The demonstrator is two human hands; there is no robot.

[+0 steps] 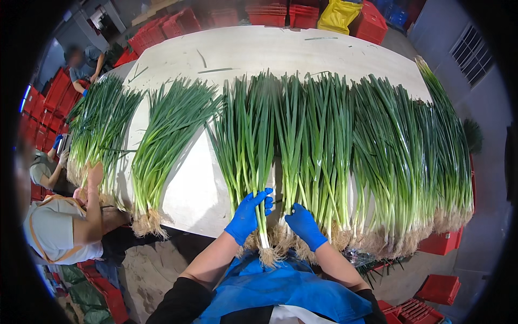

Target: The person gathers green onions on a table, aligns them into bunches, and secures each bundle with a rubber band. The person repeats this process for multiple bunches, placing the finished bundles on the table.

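Note:
My left hand (pixel 247 214), in a blue glove, grips a few green onions (pixel 264 235) low on their pale stems, roots hanging towards my blue apron. To its right my right hand (pixel 304 227), also gloved in blue, has its fingers curled at the stem bases of another group of green onions (pixel 289 178); whether it grips any stem is unclear. Long rows of green onions (pixel 394 174) lie side by side on the white table, leaves pointing away from me and roots over the near edge. A separate pile (pixel 162 150) lies to the left.
The white table (pixel 263 48) bears a few loose leaf scraps. At the left, a co-worker's hand (pixel 95 174) touches another onion pile (pixel 101 125). More people work farther left. Red crates (pixel 267 14) line the far side, with a yellow bag (pixel 339 16); another red crate (pixel 439 289) is at lower right.

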